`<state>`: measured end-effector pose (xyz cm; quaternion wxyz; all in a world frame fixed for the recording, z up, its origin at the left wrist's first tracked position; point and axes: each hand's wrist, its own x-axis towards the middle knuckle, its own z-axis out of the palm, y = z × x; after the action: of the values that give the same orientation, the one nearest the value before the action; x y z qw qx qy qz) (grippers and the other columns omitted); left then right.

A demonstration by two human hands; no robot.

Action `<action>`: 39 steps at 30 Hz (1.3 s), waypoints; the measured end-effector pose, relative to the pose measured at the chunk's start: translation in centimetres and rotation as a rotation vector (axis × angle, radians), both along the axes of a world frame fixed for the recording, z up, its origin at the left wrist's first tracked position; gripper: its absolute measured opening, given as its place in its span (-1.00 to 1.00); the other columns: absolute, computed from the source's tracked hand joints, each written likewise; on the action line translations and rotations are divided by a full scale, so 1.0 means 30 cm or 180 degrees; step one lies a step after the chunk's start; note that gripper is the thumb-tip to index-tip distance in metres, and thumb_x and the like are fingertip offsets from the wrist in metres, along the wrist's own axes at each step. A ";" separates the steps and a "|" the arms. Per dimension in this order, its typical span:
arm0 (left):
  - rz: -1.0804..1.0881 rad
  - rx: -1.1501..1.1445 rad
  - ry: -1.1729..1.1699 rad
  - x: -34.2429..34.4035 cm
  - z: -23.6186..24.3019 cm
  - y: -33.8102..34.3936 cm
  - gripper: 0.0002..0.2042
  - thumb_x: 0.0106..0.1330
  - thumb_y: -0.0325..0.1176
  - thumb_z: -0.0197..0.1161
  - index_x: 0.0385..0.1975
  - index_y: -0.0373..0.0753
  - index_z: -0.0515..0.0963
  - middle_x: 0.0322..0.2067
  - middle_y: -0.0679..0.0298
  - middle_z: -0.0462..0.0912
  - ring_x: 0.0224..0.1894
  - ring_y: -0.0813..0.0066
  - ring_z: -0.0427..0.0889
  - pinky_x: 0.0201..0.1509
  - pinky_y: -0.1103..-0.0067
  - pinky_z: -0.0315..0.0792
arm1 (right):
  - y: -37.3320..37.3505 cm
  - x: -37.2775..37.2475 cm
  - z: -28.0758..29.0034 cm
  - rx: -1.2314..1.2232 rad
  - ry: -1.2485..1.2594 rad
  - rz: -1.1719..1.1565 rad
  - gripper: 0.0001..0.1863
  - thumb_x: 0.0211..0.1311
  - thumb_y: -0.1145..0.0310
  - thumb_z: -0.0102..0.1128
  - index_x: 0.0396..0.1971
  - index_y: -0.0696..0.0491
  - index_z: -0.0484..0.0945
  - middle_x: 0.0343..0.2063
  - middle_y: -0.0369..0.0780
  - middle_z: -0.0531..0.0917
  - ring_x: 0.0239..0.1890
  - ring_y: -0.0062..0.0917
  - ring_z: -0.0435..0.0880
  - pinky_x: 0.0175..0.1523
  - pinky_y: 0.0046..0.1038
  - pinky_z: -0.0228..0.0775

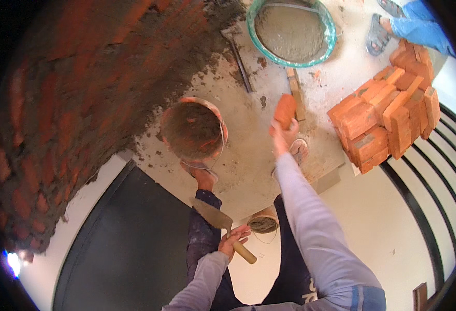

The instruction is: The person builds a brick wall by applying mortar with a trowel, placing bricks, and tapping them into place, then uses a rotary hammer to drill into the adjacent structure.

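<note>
My left hand [231, 239] holds a trowel [210, 213] by its wooden handle, low in the view, with its metal blade pointing up and left. My right hand [285, 133] grips an orange brick [285, 108] near the middle, beside a narrow wooden batten [296, 87]. A mortar-stained orange bucket [191, 129] with a wire handle stands left of that hand, by my feet. A smaller bucket of mortar [263, 224] is visible between my legs, below the edge of the floor.
A mortar-smeared brick wall [67, 88] fills the left. A teal tub of wet mortar [291, 33] and a hammer-like tool [236, 59] lie ahead. Stacked bricks [380, 116] stand right, beside black bars [418, 202]. Another person's sandalled feet [377, 35] are at top right. A dark panel [109, 233] is lower left.
</note>
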<state>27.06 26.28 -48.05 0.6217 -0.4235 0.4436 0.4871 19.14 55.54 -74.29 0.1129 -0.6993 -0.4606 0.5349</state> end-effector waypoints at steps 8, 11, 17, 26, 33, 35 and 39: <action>-0.0154 0.0260 -0.0071 -0.032 0.024 -0.014 -0.58 0.35 -0.33 0.02 0.17 -0.35 0.39 0.16 0.08 0.46 0.21 0.23 0.43 0.36 0.35 0.21 | -0.153 -0.241 -0.246 0.1119 -0.0617 0.0339 -0.19 -0.10 0.22 0.41 0.16 0.15 0.20 0.07 0.07 0.34 0.15 -0.13 0.34 0.23 -0.21 0.20; -0.0483 0.0493 -0.0135 -0.069 0.030 0.022 -0.60 0.32 -0.39 0.09 0.14 -0.37 0.43 0.12 0.14 0.50 0.21 0.33 0.42 0.35 0.43 0.21 | 0.169 -0.132 -0.255 0.1957 -0.2099 0.2262 -0.24 -0.13 0.30 0.37 0.12 0.16 0.25 0.09 0.06 0.35 0.18 -0.03 0.31 0.25 -0.17 0.18; -0.0752 0.0581 -0.0005 -0.092 0.029 0.062 -0.64 0.35 -0.41 0.07 0.14 -0.25 0.47 0.05 0.19 0.56 0.18 0.41 0.45 0.27 0.49 0.26 | 0.452 -0.163 -0.256 0.1508 -0.1911 0.3550 -0.38 -0.13 0.34 0.31 0.03 0.11 0.35 -0.07 0.04 0.55 -0.03 -0.02 0.54 0.02 -0.15 0.40; -0.0897 0.0576 0.0144 -0.042 0.016 0.078 -0.64 0.32 -0.47 0.06 0.12 -0.23 0.49 0.02 0.22 0.57 0.14 0.41 0.48 0.27 0.47 0.26 | 0.223 0.122 0.214 -0.0131 0.0127 0.3306 -0.75 -0.06 0.36 0.16 -0.38 0.20 0.51 -0.54 -0.02 0.56 -0.48 -0.24 0.56 -0.34 -0.34 0.37; -0.0675 0.0391 0.0237 -0.066 0.025 0.052 -0.62 0.29 -0.49 0.05 0.12 -0.27 0.48 0.08 0.19 0.53 0.17 0.37 0.47 0.30 0.47 0.25 | 0.075 -0.009 0.075 0.0897 0.0979 0.3952 -0.77 -0.07 0.41 0.16 -0.39 0.22 0.49 -0.56 0.07 0.56 -0.49 -0.06 0.59 -0.31 -0.24 0.41; -0.0504 0.0500 0.0129 -0.056 -0.012 0.059 -0.62 0.28 -0.50 0.06 0.12 -0.28 0.47 0.09 0.18 0.53 0.17 0.36 0.47 0.31 0.47 0.25 | 0.126 -0.011 -0.036 -0.0207 -0.0671 0.3746 -0.78 -0.06 0.42 0.14 -0.38 0.21 0.50 -0.53 0.10 0.56 -0.45 0.02 0.57 -0.30 -0.22 0.40; -0.0344 0.0526 0.0103 -0.065 0.013 0.049 -0.61 0.28 -0.48 0.06 0.13 -0.29 0.46 0.10 0.17 0.52 0.18 0.37 0.45 0.32 0.47 0.24 | 0.117 -0.022 0.084 -0.0342 -0.0547 0.4237 -0.78 -0.04 0.39 0.16 -0.38 0.20 0.51 -0.51 0.11 0.57 -0.44 0.05 0.56 -0.30 -0.23 0.41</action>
<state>25.11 27.76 -47.66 0.6727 -0.3383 0.4340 0.4946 18.47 59.06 -71.77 -0.3129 -0.3110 -0.7735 0.4550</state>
